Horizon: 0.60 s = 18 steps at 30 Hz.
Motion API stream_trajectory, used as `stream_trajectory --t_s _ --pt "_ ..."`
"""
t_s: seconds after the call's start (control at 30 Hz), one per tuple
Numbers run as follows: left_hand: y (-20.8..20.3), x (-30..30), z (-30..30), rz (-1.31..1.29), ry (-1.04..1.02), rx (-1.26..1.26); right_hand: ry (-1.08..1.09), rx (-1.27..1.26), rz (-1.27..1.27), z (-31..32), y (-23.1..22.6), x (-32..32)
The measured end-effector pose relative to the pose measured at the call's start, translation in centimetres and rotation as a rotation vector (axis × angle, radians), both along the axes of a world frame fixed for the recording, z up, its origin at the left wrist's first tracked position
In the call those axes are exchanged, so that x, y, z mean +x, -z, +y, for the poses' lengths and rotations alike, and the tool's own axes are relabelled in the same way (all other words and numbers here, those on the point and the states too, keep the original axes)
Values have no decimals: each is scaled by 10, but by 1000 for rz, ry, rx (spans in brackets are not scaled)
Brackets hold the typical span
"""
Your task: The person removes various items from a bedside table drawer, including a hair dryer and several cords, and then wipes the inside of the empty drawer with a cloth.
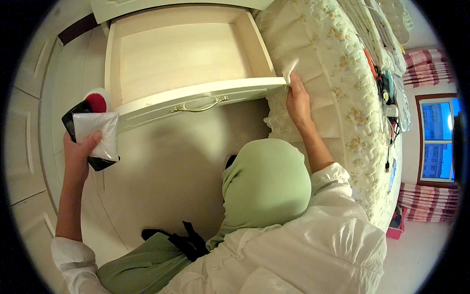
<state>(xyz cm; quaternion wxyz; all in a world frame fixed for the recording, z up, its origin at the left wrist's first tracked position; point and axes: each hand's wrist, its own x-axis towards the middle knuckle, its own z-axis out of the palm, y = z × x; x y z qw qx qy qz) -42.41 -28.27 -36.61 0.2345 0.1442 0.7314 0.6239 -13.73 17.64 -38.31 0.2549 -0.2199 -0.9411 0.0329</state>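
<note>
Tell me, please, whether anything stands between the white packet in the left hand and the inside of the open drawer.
Only the left side wall and front panel of the drawer stand between its inside and the white packet in the left hand; nothing else visible blocks the way.

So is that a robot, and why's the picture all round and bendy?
No robot here! Those are a person's bare hands. One picture, taken by a camera on the person's head, looks down; its wide lens bends straight edges. The green bits are the person's trousers. The left fingers hold a shiny white packet against something black. The right fingers pinch something white, maybe a tissue, by the corner of an open drawer. On the right, cables lie on the bed.
</note>
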Motion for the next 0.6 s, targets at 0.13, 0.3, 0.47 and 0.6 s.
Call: stream_trajectory --t_s 0.13,0.3,0.47,0.6 --pt "3 -1 -6 -10 -6 -27 222 -813 203 11 -8 24" --pt "8 -1 -13 -27 -42 -48 10 -1517 777 -18 -19 11" --pt "20 -6 -15 -14 -48 -68 189 -1201 589 -4 12 -9" --pt "15 -3 -12 -52 -24 -15 371 -972 515 -1 14 -17"
